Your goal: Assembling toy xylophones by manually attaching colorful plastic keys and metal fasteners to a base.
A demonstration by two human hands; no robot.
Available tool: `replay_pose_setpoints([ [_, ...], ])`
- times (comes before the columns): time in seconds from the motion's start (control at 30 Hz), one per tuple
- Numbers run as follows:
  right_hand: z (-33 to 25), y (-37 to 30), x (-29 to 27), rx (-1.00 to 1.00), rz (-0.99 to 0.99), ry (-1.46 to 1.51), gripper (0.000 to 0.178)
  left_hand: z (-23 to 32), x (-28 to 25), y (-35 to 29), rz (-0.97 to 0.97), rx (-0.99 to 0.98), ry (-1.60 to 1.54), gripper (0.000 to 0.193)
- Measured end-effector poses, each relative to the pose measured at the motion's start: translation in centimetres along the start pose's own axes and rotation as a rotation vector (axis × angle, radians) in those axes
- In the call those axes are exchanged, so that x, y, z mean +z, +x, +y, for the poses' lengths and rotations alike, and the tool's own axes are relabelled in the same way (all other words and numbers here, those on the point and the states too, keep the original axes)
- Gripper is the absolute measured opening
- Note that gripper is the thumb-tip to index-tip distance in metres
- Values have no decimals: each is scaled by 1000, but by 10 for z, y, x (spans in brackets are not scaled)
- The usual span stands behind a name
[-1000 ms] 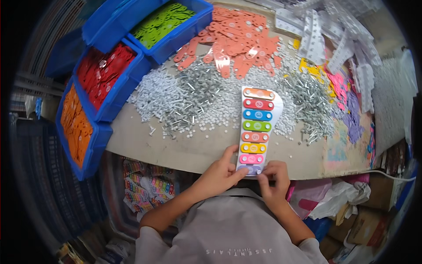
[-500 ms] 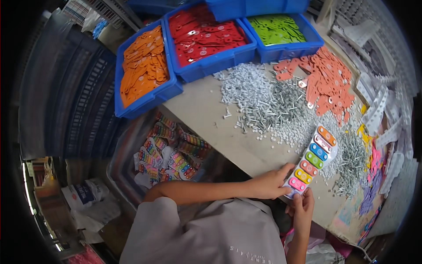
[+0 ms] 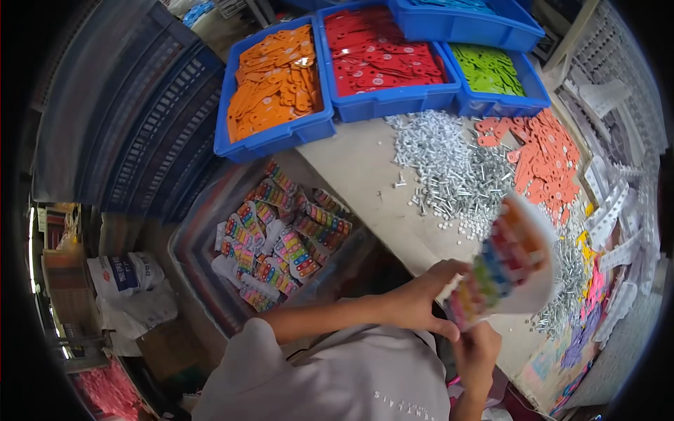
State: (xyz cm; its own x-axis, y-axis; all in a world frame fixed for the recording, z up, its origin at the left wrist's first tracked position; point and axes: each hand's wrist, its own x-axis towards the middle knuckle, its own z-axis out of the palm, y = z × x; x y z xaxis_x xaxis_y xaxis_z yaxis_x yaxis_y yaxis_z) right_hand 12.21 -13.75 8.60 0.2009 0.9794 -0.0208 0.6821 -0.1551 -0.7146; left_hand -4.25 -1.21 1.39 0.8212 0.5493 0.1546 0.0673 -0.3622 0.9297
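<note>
A toy xylophone (image 3: 502,263), with a white base and a row of coloured bars, is tilted up above the table edge and smeared by motion. My left hand (image 3: 425,302) grips its near end from the left side, thumb and fingers around it. Below that end, my right hand (image 3: 477,354) is closed with its fingers curled against the xylophone's lower tip. Just beyond lie heaps of white screws (image 3: 428,147), silver screws (image 3: 491,172) and coral-coloured flat bars (image 3: 551,154) on the table (image 3: 351,158).
Blue trays hold orange bars (image 3: 274,84), red bars (image 3: 386,67) and green bars (image 3: 484,70) along the back. Left of the table, a large plastic bin (image 3: 191,263) contains several similar xylophones (image 3: 291,252). Stacked dark blue crates (image 3: 151,133) stand at the left.
The xylophone has been lifted and tipped, so its white underside edge shows more. Both hands stay on its near end. The view has shifted left, showing more of the bin.
</note>
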Motion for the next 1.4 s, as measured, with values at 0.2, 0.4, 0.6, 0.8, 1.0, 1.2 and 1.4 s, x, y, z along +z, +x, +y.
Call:
replay_pose_setpoints([
  [0.2,-20,41,32,-393,-76,32,30,5,-41,-73,976,-205,-696,91],
  [0.4,38,46,42,41,273,79,5,-189,-63,-231,1434,-888,-459,70],
  [0.6,63,36,59,149,390,122,10,-384,-33,-280,1420,-1295,-463,41],
  [0.8,58,41,66,80,375,-2,9,-507,-77,-263,951,-1331,225,35],
  [1.0,51,44,63,19,410,-61,5,-480,-80,-266,869,-1124,544,26],
  [1.2,57,42,51,-20,404,-116,4,-179,-68,-108,1238,-502,126,24],
  [1.4,54,54,37,-263,459,-76,12,-54,-43,-33,773,236,406,17],
])
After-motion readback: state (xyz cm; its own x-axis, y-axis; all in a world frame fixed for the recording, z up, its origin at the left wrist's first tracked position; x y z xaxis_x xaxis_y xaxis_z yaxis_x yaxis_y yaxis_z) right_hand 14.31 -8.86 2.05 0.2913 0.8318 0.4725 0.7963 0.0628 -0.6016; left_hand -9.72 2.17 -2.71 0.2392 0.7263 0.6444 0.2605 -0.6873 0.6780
